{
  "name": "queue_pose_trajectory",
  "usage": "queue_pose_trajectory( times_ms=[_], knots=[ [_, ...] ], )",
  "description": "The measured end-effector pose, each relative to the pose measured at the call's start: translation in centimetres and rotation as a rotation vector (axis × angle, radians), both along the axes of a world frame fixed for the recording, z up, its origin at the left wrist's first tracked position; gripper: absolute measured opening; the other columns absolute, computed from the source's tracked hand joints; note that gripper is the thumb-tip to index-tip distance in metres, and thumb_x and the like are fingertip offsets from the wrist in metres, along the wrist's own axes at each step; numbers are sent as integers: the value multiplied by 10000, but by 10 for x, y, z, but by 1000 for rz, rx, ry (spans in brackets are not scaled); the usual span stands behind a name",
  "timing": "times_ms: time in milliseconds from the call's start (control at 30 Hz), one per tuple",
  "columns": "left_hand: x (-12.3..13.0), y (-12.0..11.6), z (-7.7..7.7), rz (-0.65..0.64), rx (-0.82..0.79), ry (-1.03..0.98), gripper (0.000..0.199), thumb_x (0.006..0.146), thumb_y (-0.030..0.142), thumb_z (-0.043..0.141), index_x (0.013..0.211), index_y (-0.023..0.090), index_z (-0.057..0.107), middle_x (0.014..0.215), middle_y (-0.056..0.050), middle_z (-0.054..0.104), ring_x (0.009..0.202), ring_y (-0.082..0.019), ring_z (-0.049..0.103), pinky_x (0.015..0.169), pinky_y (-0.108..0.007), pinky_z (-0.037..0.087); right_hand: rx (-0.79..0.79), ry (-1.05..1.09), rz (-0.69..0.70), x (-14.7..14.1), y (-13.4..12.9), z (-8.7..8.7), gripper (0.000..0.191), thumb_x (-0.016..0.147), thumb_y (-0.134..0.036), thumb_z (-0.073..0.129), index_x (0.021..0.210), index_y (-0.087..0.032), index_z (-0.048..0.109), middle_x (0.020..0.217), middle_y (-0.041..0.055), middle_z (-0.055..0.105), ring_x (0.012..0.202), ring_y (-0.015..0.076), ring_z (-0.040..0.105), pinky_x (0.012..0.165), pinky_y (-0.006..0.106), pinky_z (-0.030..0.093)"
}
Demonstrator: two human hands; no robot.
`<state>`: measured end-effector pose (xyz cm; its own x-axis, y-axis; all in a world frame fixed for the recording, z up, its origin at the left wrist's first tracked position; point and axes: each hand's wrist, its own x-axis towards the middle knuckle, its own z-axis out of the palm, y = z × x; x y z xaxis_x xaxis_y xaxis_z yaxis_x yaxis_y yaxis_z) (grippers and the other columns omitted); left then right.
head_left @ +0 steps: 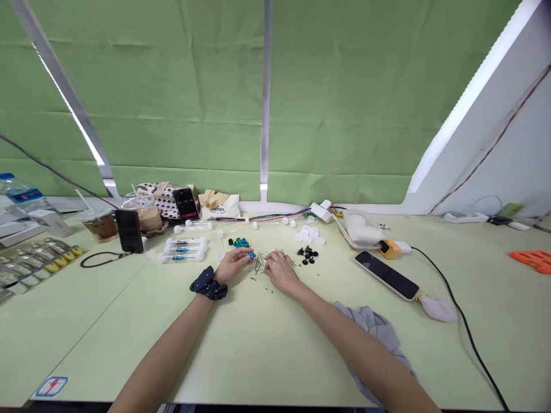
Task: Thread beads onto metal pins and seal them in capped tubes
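Looked like part-picking: left hand [233, 263] fingers clamped on blue piece [251, 257]; right hand [282, 272] was at metal pins [259, 264], finger gap unclear. Next move called for fine pinching.

Site: indoor workspace, light assembly or craft type; office or small workshop, cannot tell which. Pale green tabletop [241, 355] stands against green window shades [193, 86], daylight-bright gaps at their edges. Workshop signs: loose glossy blue and green pieces [241, 243], black pieces [307, 254] and white caps [307, 234] in separate clusters; white-ended clear tubes [183, 250]; row of small glass bottles [37, 261] at left. Desk signs: iced drink [101, 223], water bottle [26, 196], pink-edged smartphone [387, 275], power strip [466, 217] by white wall [495, 143].
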<state>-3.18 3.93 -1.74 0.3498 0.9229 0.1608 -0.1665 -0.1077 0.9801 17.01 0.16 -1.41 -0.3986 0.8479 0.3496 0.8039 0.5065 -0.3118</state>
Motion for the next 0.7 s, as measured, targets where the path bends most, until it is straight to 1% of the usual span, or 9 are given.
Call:
queue_pose_trajectory(
  times_ms=[133, 233, 300, 367, 433, 533, 600, 700],
  knots=[
    [0, -3, 3, -4, -22, -7, 439, 669, 330, 729, 1050, 136, 629, 970, -101, 676, 876, -216, 641, 913, -445, 438, 33, -80, -18, -2, -4, 0, 102, 815, -94, 502, 838, -182, 549, 981, 89, 534, 993, 241, 425, 795, 376, 301],
    [1, -5, 5, -26, -61, -22, 490, 683, 360, 711, 1100, 125, 606, 941, -105, 688, 947, -242, 629, 936, -451, 419, 47, -68, -55, -2, -3, -2, 157, 815, -48, 443, 862, -179, 517, 950, 94, 545, 966, 243, 437, 772, 365, 291],
    [2, -6, 5, -34, -68, -26, 470, 693, 384, 695, 1075, 123, 614, 938, -106, 687, 976, -248, 617, 924, -435, 426, 36, -29, -97, -1, 0, -2, 190, 820, -26, 400, 857, -182, 500, 917, 89, 560, 930, 234, 453, 761, 356, 285],
    [1, -4, 4, -21, -54, -8, 425, 692, 395, 693, 1016, 126, 632, 926, -99, 682, 934, -236, 627, 865, -396, 458, 25, 47, -130, 1, 4, -2, 205, 835, -30, 366, 851, -191, 491, 867, 71, 575, 873, 216, 471, 758, 344, 288],
    [0, -2, 2, 11, -25, 32, 400, 683, 393, 702, 974, 126, 640, 874, -85, 674, 832, -203, 634, 766, -344, 482, 26, 159, -133, 4, 7, -1, 202, 862, -65, 346, 861, -202, 494, 832, 51, 582, 833, 199, 482, 765, 331, 301],
    [-1, 0, 1, 48, 10, 69, 396, 670, 374, 717, 968, 127, 638, 810, -60, 652, 699, -146, 597, 658, -286, 464, 62, 322, -98, 6, 8, 3, 198, 891, -132, 343, 901, -209, 525, 855, 52, 592, 861, 193, 495, 785, 320, 327],
    [-2, 0, 0, 45, 15, 62, 385, 665, 359, 724, 962, 132, 634, 817, -53, 641, 681, -130, 578, 654, -279, 454, 92, 380, -80, 7, 6, 6, 210, 899, -160, 347, 927, -206, 550, 878, 61, 601, 887, 197, 497, 792, 323, 337],
    [-2, -1, 1, 27, 11, 57, 369, 661, 348, 728, 946, 135, 629, 836, -57, 633, 708, -136, 576, 689, -294, 454, 120, 394, -84, 7, 2, 10, 244, 905, -173, 339, 946, -204, 577, 849, 60, 608, 875, 197, 497, 783, 324, 345]
  ],
)
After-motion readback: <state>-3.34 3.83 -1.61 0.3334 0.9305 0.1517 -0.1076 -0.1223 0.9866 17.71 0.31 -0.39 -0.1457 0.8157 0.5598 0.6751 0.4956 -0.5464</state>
